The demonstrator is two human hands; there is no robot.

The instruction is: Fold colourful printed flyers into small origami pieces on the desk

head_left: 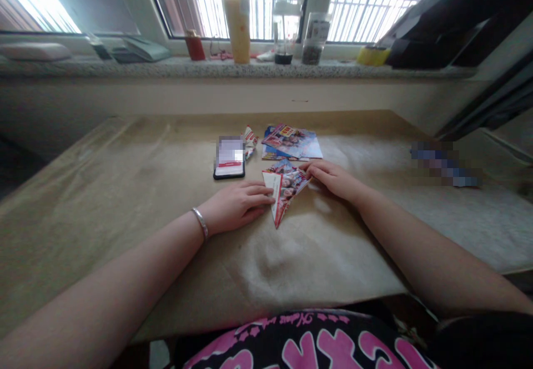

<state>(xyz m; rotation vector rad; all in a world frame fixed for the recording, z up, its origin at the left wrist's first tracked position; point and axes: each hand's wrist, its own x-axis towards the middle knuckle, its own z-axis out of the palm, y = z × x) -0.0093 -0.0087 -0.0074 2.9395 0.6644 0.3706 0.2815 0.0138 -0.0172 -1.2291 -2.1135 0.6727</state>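
A colourful printed sheet folded into a pointed triangle [283, 190] lies on the brown paper-covered table [125, 191]. My left hand [237, 205], a silver bracelet on its wrist, lies flat with its fingers pressing the sheet's left edge. My right hand [333, 179] rests on the sheet's right corner, fingers stretched out and pressing it down. Neither hand grips anything. Behind the folded sheet lies a small stack of printed sheets [292, 142], and a small folded paper piece [250, 141] sits beside it.
A phone [229, 158] lies left of the sheets. A blurred object [443, 163] lies at the table's right. The window sill behind holds a yellow bottle [238, 25], a red jar [195, 46], a cup [284, 33], a container [313, 41], a yellow bowl [372, 55] and dark trays [441, 25].
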